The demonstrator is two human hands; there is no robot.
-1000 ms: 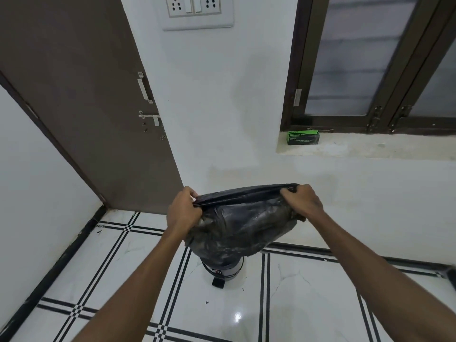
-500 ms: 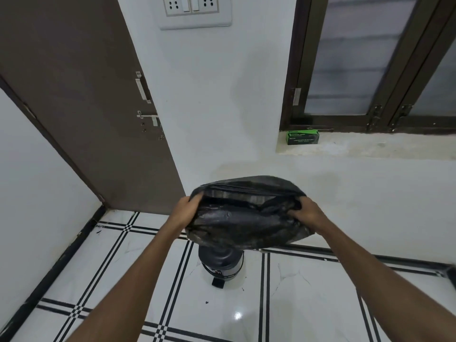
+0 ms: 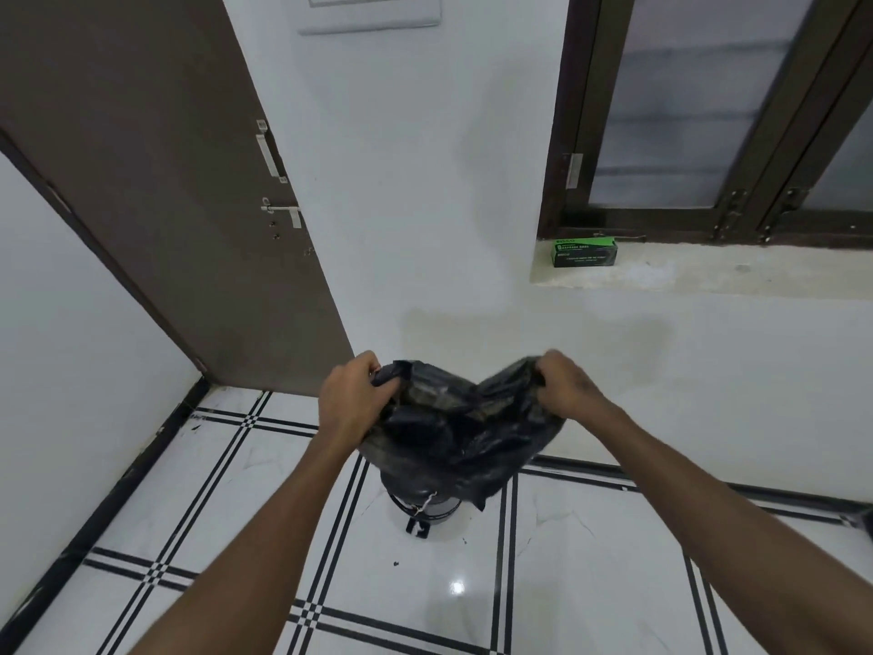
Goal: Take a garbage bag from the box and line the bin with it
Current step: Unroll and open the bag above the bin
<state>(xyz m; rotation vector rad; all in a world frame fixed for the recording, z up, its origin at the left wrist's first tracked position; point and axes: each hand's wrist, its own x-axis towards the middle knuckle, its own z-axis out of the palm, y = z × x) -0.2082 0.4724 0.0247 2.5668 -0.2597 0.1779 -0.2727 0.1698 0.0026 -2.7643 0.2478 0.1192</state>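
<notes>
A crumpled black garbage bag (image 3: 460,432) hangs between my two hands above the bin. My left hand (image 3: 352,399) grips the bag's left top edge and my right hand (image 3: 564,390) grips its right top edge; the rim sags in a V between them. Below the bag stands a small dark pedal bin (image 3: 425,508) on the floor; only its lower body and foot pedal show, the top is hidden by the bag. The green garbage bag box (image 3: 585,252) lies on the window sill at the upper right.
A brown door (image 3: 156,182) with a latch stands at the left, and white walls close the corner. The window sill (image 3: 708,271) runs along the right under a dark-framed window. The floor is glossy white tile with black lines.
The bag's top edge, first stretched taut between my hands, was opened wide and now sags in the middle. My hands and the bag have dropped lower, nearer the bin.
</notes>
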